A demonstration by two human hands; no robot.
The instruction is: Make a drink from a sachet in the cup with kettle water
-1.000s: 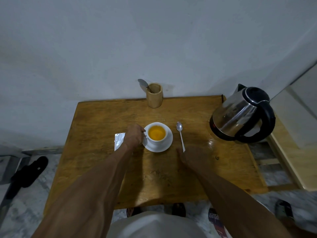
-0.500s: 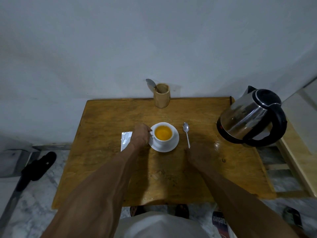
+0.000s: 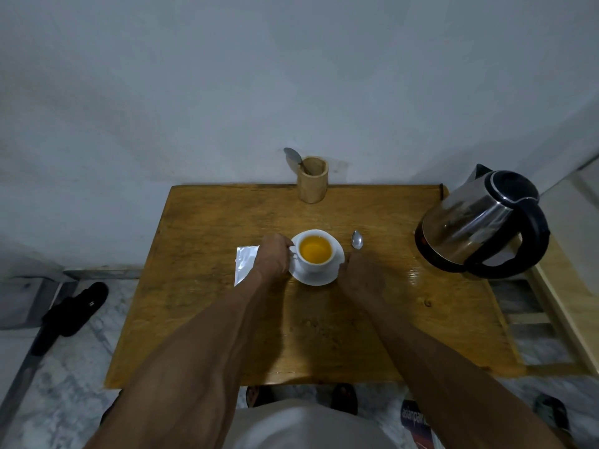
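Down low, "asianpain" label (image 3: 416,422), left hand (image 3: 274,256) grasping cup (image 3: 315,251) handle, right hand (image 3: 363,275) grip unclear.

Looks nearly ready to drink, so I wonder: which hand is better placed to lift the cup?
The left hand, probably. It is already at the cup handle, while the right hand rests on the table by the saucer, over the spoon handle.

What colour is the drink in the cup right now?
Amber-orange, clear to see in the head view: the drink fills the white cup on its saucer.
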